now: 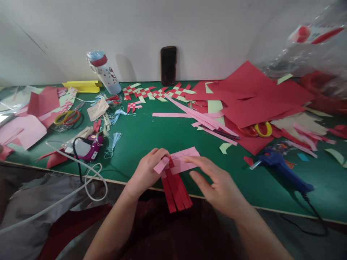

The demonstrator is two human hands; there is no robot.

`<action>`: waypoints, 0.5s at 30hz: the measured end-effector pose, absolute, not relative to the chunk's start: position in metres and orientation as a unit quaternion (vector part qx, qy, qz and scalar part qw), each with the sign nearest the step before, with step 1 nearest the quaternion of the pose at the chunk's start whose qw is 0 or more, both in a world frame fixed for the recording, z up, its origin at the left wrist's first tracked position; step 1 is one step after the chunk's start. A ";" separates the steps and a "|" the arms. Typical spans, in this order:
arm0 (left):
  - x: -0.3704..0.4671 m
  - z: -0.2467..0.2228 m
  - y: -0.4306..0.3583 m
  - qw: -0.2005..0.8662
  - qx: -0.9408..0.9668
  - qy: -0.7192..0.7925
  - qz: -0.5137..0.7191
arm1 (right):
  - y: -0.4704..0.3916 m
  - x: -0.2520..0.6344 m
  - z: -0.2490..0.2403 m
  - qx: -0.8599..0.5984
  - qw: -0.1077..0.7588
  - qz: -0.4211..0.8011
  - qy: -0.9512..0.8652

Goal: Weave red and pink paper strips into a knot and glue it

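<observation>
My left hand point(149, 169) is closed on one end of a bundle of paper strips at the table's front edge. Red strips point(177, 191) hang down from it over the edge, while pink strips point(183, 160) reach right across the green table. The two colours cross beside my left fingers, which hide part of the crossing. My right hand point(210, 177) has its thumb and fingers apart, with its fingertips at the right part of the pink strips.
Woven red-and-green pieces point(159, 92) lie along the wall, near a bottle point(107, 76) and a phone point(168, 66). Red sheets point(252, 97), loose pink strips point(200, 117) and a blue glue gun point(284, 169) are on the right; scissors point(66, 118) and tassels point(116, 139) on the left.
</observation>
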State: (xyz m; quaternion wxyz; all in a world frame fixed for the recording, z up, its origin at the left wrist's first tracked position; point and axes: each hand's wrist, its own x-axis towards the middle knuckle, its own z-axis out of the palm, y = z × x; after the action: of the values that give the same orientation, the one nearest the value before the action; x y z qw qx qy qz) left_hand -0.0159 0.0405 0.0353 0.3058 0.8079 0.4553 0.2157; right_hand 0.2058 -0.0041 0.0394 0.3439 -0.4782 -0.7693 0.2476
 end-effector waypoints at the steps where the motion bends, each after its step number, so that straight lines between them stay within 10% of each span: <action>1: -0.017 0.035 0.040 0.311 0.807 0.451 0.221 | -0.007 0.220 0.039 -0.512 0.357 0.183 -0.759; 7: -0.022 0.022 0.039 0.321 0.812 0.433 0.224 | -0.032 0.327 0.034 -0.715 0.285 -0.145 -0.622; 15: -0.029 0.011 0.041 0.306 0.839 0.400 0.207 | -0.055 0.377 0.005 -0.790 0.144 -0.123 -0.582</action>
State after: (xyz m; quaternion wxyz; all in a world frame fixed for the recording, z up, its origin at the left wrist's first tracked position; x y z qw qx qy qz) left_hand -0.0287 0.0414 0.0115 0.3061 0.8388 0.3998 0.2071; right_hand 0.3769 -0.0547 0.0050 0.1444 -0.7904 -0.5824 -0.1231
